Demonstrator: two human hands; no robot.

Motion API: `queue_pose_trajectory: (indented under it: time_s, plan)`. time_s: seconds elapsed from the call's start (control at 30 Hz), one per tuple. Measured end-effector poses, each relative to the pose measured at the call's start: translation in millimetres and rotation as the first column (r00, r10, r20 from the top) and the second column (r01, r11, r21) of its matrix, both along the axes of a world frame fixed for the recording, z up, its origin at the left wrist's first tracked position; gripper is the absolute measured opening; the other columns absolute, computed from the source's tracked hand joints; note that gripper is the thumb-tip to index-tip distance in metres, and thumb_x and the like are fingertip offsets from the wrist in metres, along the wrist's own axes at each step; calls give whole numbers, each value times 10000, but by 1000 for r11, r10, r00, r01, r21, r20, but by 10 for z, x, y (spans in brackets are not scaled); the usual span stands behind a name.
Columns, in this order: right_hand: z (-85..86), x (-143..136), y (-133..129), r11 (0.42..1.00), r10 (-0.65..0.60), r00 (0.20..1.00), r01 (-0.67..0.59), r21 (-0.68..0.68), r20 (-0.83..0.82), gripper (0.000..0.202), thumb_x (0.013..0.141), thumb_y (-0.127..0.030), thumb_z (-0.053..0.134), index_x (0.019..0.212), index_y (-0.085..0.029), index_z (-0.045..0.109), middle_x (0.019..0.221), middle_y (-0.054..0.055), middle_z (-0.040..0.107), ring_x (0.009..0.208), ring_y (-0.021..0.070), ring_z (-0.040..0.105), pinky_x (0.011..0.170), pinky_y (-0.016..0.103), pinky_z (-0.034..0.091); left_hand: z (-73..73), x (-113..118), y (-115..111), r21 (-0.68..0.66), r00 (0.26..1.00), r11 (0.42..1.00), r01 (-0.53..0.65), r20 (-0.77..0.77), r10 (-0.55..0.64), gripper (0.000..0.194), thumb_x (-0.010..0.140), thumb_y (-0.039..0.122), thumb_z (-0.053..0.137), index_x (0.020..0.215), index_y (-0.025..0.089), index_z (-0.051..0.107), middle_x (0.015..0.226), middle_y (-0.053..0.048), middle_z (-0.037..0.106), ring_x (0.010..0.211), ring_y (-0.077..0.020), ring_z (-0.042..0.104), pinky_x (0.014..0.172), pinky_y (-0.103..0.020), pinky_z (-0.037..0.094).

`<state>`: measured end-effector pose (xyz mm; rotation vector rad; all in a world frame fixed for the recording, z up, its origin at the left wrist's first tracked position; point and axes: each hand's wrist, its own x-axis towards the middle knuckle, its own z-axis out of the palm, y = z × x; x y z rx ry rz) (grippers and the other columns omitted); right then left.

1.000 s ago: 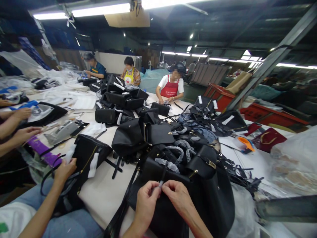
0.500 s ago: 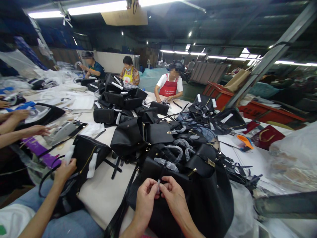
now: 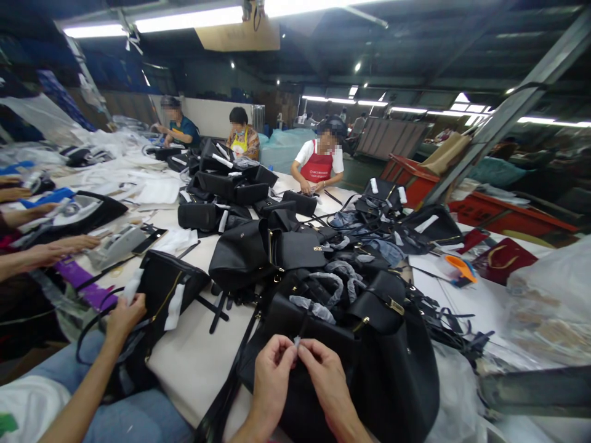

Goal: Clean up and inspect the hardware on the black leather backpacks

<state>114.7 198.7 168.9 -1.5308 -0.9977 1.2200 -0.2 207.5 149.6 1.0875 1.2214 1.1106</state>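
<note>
My left hand [image 3: 272,376] and my right hand [image 3: 325,374] are close together, thumbs and fingertips pinched on a small whitish piece of wrapping [image 3: 297,341]. What lies inside that wrapping is hidden by my fingers. Behind and under my hands is a black bag [image 3: 307,403] with a smooth leather-like surface. Just beyond my fingertips, its handle is covered in crinkled clear plastic wrap [image 3: 314,307]. Against it on the right rests a black backpack [image 3: 399,363] with a gold clasp on its flap.
More black bags [image 3: 240,249] are heaped across the pale table [image 3: 196,360]. At left, a co-worker's hand [image 3: 127,317] holds a black bag with a white-wrapped strap. An orange tape dispenser [image 3: 460,269] lies right. Several people work around the table; a red-aproned person [image 3: 318,163] stands opposite.
My hands remain pinched together and have shifted slightly, with less of the whitish wrapping showing between them. The whole view has moved a little. At far left, a co-worker's hand reaches slightly further right.
</note>
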Motion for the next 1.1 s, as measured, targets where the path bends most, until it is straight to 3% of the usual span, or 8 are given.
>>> queue_pose_trajectory:
  time_s: [0.13,0.3,0.57,0.7,0.8,0.87,0.97,1.1]
  plan:
    - [41,-49,-17,988,-35,944,-17,-155,-327,199,678,-323,660,756,-145,704,563,-36,466,499,74,334,433,190,204,-11,13,-21,-38,996,999,9,85,-6,154,789,307,622,721,178,576,695,8,597,640,-146,579,614,-247,490]
    - [13,7,-5,979,-74,828,-47,-199,-556,276,615,-328,788,794,-140,694,575,-68,402,491,38,262,419,153,180,-8,30,-33,-128,972,992,-12,232,41,244,731,352,695,728,193,510,675,23,588,641,-154,612,619,-275,540]
    - [-64,18,43,982,-58,806,-59,-177,-589,411,551,-443,872,734,-137,667,589,-63,440,474,20,290,394,135,190,36,19,-22,-178,977,984,31,213,8,234,729,369,686,789,165,587,721,-22,647,678,-177,647,628,-281,547]
    - [-23,-24,60,975,-126,799,-10,-222,-588,422,506,-432,882,674,-142,626,542,-78,401,467,28,287,389,144,175,46,-7,-50,69,1000,998,-2,-23,4,151,806,316,604,738,184,628,727,-34,643,672,-179,625,639,-277,522]
    - [20,-43,72,967,-169,788,16,-254,-592,405,490,-400,873,649,-145,601,530,-90,371,459,28,261,391,152,152,78,-61,-72,330,979,943,41,-204,29,182,857,270,549,776,210,701,797,-64,658,757,-199,629,725,-288,517]
    - [41,-44,74,965,-176,782,17,-262,-598,381,498,-376,862,651,-143,602,533,-90,369,460,29,261,397,154,147,102,-102,-79,389,965,914,119,-263,-14,227,880,241,514,848,234,739,834,-77,665,795,-205,636,763,-287,517]
    - [56,-24,61,973,-132,786,-14,-231,-604,346,534,-369,843,663,-131,627,539,-70,415,469,36,284,407,165,156,113,-137,-70,317,957,935,158,-283,-66,258,890,254,495,878,238,752,834,-78,642,711,-187,627,619,-250,527]
    - [65,36,25,986,-14,853,-76,-150,-521,375,650,-482,773,702,-125,671,524,-55,439,479,51,310,429,180,187,78,-128,-26,70,994,994,83,-71,-78,236,838,374,565,823,180,697,766,-45,605,505,-126,566,352,-192,411]
